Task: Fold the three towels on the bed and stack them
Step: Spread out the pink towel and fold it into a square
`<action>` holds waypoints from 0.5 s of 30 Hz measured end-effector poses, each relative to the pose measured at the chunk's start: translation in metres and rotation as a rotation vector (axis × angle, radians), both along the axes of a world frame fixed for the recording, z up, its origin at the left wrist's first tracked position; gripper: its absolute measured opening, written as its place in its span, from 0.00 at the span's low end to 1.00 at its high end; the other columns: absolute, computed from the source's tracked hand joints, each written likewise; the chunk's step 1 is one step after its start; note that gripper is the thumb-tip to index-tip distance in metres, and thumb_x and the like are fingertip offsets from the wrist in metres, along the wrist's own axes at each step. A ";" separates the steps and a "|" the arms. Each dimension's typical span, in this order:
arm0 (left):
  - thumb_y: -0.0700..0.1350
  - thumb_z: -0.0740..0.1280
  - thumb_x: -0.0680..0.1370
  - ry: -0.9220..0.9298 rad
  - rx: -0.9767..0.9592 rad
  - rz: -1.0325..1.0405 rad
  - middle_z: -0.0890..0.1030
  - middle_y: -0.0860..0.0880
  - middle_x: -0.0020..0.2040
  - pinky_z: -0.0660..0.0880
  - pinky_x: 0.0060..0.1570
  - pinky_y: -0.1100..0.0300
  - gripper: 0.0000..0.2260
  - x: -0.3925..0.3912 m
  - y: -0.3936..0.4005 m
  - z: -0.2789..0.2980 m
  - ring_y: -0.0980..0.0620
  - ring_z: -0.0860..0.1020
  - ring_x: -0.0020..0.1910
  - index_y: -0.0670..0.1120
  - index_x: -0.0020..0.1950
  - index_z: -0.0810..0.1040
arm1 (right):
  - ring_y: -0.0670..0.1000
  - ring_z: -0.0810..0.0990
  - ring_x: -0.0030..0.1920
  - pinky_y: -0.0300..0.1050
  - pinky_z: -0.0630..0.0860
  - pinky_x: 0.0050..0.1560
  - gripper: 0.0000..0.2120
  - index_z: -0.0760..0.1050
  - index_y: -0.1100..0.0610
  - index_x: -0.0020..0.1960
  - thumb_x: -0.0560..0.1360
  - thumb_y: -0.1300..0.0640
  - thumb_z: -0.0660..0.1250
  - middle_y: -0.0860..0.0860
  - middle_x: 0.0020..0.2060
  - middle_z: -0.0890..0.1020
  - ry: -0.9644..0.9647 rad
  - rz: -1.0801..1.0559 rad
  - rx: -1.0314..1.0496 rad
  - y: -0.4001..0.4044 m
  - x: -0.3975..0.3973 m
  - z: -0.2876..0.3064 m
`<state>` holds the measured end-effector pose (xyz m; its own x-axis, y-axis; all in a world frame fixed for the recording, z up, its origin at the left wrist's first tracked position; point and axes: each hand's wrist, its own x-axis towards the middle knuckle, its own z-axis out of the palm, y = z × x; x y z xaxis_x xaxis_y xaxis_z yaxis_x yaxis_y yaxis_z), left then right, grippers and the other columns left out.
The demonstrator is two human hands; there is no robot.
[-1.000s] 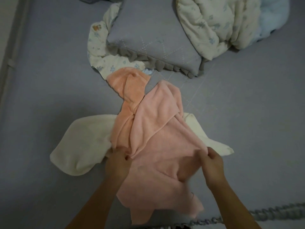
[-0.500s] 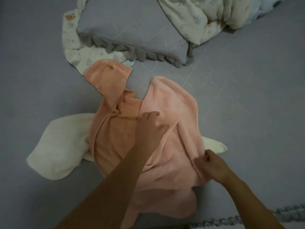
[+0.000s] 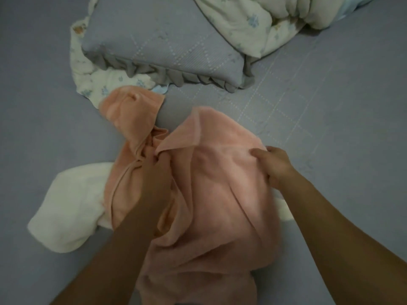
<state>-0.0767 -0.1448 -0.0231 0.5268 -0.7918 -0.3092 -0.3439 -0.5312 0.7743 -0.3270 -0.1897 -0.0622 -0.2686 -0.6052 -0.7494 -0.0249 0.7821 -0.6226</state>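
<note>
A pale pink towel (image 3: pixel 220 194) lies crumpled on top of the pile in the middle of the grey bed. My left hand (image 3: pixel 157 170) grips its folded-over far left corner. At the towel's right edge my right hand (image 3: pixel 273 165) pinches the cloth. An orange towel (image 3: pixel 132 115) sits bunched under and to the far left of the pink one. A cream towel (image 3: pixel 68 208) lies beneath both, showing at the left and a little at the right.
A grey frilled pillow (image 3: pixel 165 42) lies at the back, on a floral cloth (image 3: pixel 88 84). A floral quilt (image 3: pixel 253 20) is heaped at the back right. Grey bedsheet (image 3: pixel 341 128) stretches to the right and left of the towels.
My left hand moved from the pink towel's near edge up to its far left corner. My right hand shifted from the near right edge up to the right side. The view moved closer.
</note>
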 end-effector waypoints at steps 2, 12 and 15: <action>0.42 0.61 0.79 0.154 0.050 0.090 0.80 0.45 0.48 0.74 0.47 0.58 0.08 0.019 -0.013 0.006 0.45 0.76 0.49 0.45 0.53 0.78 | 0.50 0.76 0.33 0.45 0.73 0.35 0.03 0.80 0.58 0.38 0.70 0.61 0.70 0.53 0.34 0.80 0.081 -0.083 -0.106 -0.013 -0.022 0.013; 0.44 0.60 0.82 0.195 0.317 0.027 0.76 0.42 0.35 0.77 0.31 0.59 0.11 0.003 -0.066 -0.026 0.45 0.75 0.32 0.41 0.45 0.78 | 0.54 0.77 0.40 0.48 0.73 0.42 0.06 0.80 0.60 0.47 0.73 0.58 0.69 0.57 0.42 0.81 0.310 0.230 0.099 -0.013 -0.129 0.032; 0.55 0.60 0.77 -0.190 0.319 -0.213 0.82 0.42 0.38 0.74 0.43 0.53 0.20 -0.003 -0.081 -0.037 0.43 0.79 0.39 0.40 0.41 0.80 | 0.57 0.80 0.41 0.49 0.76 0.43 0.09 0.79 0.60 0.51 0.74 0.56 0.70 0.58 0.43 0.82 0.259 0.321 0.205 -0.005 -0.131 0.014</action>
<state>-0.0796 -0.2255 -0.0597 0.4329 -0.7694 -0.4697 -0.5925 -0.6355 0.4950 -0.4585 -0.1943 -0.0484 -0.2859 -0.5342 -0.7955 -0.4201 0.8160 -0.3970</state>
